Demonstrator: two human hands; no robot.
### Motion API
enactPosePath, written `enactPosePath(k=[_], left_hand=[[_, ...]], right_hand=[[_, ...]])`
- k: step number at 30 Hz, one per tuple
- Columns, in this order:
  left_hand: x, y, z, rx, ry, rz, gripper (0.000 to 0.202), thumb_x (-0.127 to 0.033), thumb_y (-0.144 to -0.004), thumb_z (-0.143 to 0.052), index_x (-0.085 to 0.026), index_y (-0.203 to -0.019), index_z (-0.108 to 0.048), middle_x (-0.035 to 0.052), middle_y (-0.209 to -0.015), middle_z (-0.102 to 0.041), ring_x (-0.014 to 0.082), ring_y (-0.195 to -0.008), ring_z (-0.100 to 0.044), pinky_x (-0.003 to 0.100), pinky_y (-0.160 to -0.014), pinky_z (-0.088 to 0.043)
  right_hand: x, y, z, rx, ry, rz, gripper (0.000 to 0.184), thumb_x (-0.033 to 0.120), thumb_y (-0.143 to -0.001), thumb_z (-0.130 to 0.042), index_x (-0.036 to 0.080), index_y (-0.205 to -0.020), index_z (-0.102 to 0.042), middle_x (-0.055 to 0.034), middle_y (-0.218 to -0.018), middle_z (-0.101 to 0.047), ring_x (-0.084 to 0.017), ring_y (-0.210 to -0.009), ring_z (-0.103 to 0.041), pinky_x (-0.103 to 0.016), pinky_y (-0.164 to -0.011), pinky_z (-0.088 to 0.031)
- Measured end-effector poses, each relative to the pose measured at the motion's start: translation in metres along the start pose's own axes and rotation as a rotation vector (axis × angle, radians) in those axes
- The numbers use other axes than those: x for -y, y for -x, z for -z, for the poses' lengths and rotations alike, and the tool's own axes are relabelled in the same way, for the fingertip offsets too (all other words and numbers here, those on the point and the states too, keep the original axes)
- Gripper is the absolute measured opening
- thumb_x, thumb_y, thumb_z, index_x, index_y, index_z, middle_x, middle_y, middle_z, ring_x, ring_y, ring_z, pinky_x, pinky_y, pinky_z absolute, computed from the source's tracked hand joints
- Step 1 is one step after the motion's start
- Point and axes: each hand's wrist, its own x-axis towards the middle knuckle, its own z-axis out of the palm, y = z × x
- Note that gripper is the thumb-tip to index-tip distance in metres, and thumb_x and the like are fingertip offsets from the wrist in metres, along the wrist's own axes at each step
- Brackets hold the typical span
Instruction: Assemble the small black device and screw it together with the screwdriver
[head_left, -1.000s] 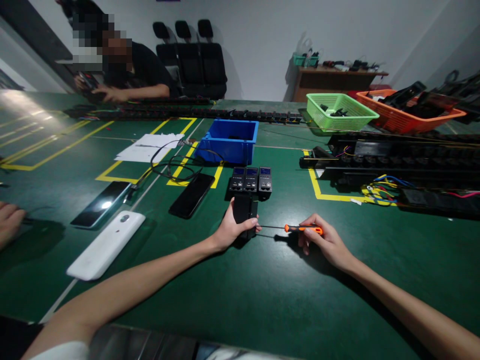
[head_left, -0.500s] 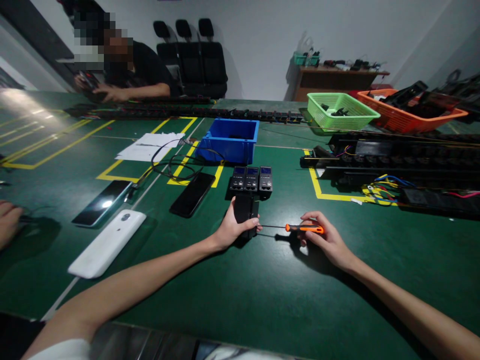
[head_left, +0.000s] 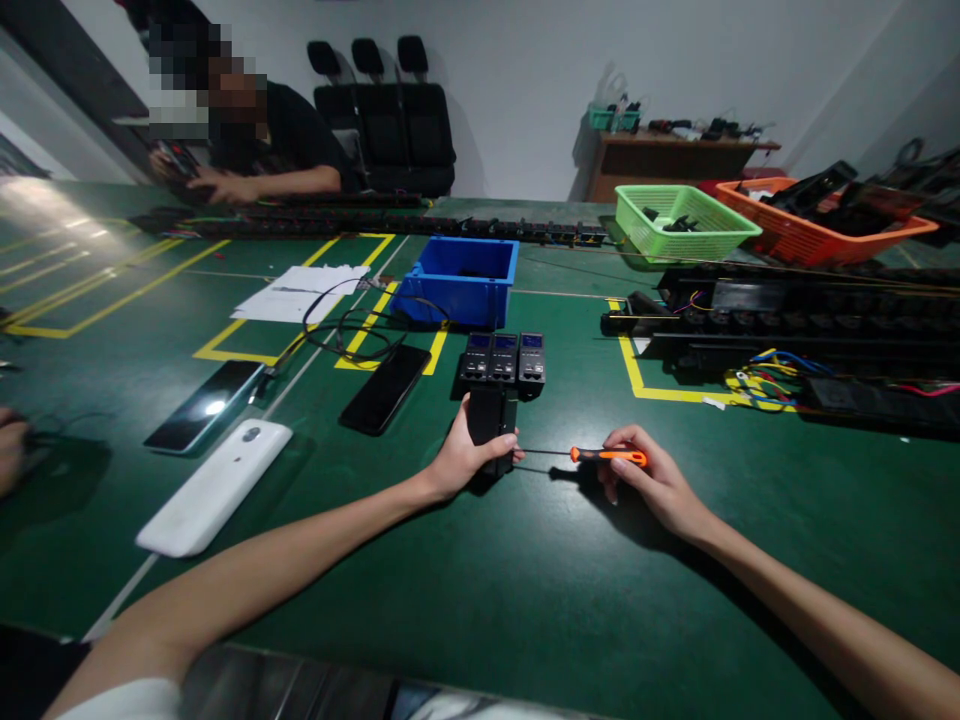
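My left hand (head_left: 469, 450) is closed around a black box-shaped module (head_left: 487, 415), its thumb across the near part. An orange and black screwdriver (head_left: 609, 456) lies level in my right hand (head_left: 649, 475), gripped by the handle with the fingertips. Its thin shaft points left and reaches the module's right side; the tip is too small to make out there. Just beyond the held module stand three similar black modules (head_left: 504, 358) with dark blue display windows, two close together and one slightly apart on the right.
A blue bin (head_left: 461, 290) stands behind the modules. Left are a black phone (head_left: 386, 390), another phone (head_left: 204, 405), a white device (head_left: 217, 488), paper (head_left: 296, 292) and cables. Black rails (head_left: 772, 310), a green basket (head_left: 684, 228) and an orange basket (head_left: 821, 225) lie right. Another person (head_left: 262, 150) sits opposite.
The fingers of my right hand have shifted slightly around the screwdriver handle. My left hand and the module stay put. Another person's hand at the left edge has moved a little left.
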Motion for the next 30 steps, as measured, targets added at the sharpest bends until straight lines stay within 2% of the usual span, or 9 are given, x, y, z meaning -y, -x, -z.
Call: enactPosePath(k=[12,18,24,30], left_hand=[[0.0002,0.0001,0.0003,0.000,-0.003,0.005,0.055,-0.029,-0.072,-0.076,-0.021,-0.107,-0.035,0.0029,-0.092,-0.063,0.0174,-0.068,-0.070,0.038,-0.069,-0.059],[-0.0006,0.0000,-0.0006,0.000,-0.007,0.007,0.056,-0.029,-0.071,-0.076,-0.020,-0.107,-0.034,0.0034,-0.092,-0.063,0.0180,-0.069,-0.070,0.038,-0.068,-0.059],[-0.0015,0.0005,-0.0013,-0.002,-0.010,0.005,0.055,-0.029,-0.072,-0.076,-0.020,-0.106,-0.034,0.0031,-0.091,-0.062,0.0181,-0.069,-0.070,0.038,-0.068,-0.059],[-0.0019,0.0004,-0.0014,0.002,-0.003,0.003,0.054,-0.028,-0.073,-0.075,-0.021,-0.106,-0.034,0.0027,-0.091,-0.062,0.0183,-0.069,-0.070,0.038,-0.068,-0.059]], right_hand=[[0.0021,0.0001,-0.0025,-0.018,0.031,-0.016,0.021,0.040,-0.091,-0.054,0.021,-0.096,-0.047,0.0002,-0.070,-0.062,-0.013,-0.054,-0.056,-0.025,-0.050,-0.044],[0.0043,0.0001,-0.0026,-0.010,0.046,-0.018,0.021,0.039,-0.090,-0.055,0.022,-0.099,-0.047,0.0006,-0.071,-0.062,-0.013,-0.058,-0.057,-0.026,-0.054,-0.045],[0.0061,0.0012,-0.0004,-0.001,0.075,-0.019,0.026,0.034,-0.086,-0.063,0.023,-0.104,-0.046,-0.0015,-0.086,-0.063,-0.014,-0.068,-0.060,-0.029,-0.064,-0.048],[0.0042,0.0004,-0.0006,0.016,0.022,-0.032,0.021,0.033,-0.089,-0.059,0.022,-0.100,-0.044,-0.0001,-0.078,-0.063,-0.014,-0.063,-0.060,-0.027,-0.059,-0.047]])
